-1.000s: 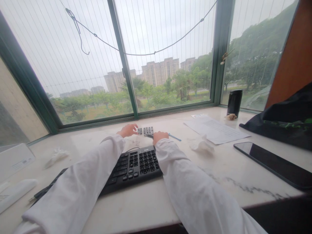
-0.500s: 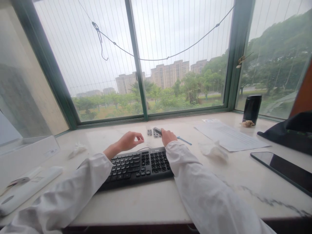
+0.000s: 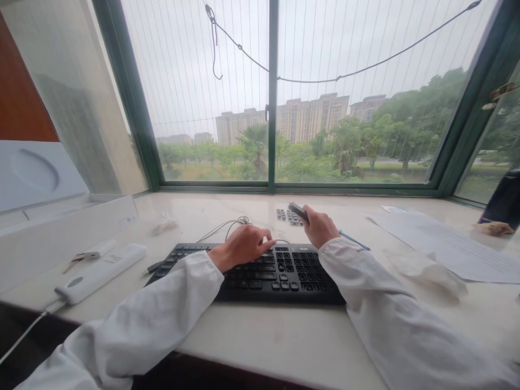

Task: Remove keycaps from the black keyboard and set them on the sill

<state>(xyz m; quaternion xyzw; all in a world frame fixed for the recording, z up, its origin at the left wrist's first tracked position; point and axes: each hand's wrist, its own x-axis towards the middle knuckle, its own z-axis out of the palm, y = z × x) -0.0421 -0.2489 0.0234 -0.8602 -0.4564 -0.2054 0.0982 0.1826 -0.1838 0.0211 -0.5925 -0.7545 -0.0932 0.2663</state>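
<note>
A black keyboard (image 3: 284,295) lies on the pale marbled tabletop, with some keycap spots on its number pad showing as bare dark sockets. My left hand (image 3: 246,245) is over its upper middle, thumb and index finger bent and slightly apart, their tips at the top key rows; I see nothing held there. In my right hand (image 3: 320,226), just beyond the keyboard's upper right edge, is a small dark brush (image 3: 299,211), its bristled end pointing up and left. Loose grey keycaps (image 3: 283,214) lie in rows just behind the brush.
A blue stick (image 3: 354,239) lies right of my right hand, near crumpled tissue (image 3: 426,273) and printed paper (image 3: 455,244). At left are a white power strip (image 3: 101,273), keys (image 3: 81,257) and an open white box (image 3: 60,233). A coiled cable (image 3: 242,220) sits behind the keyboard.
My view has turned left. My left hand has moved from above the keyboard's back edge down onto its upper keys. My right hand keeps hold of the brush near the loose keycaps.
</note>
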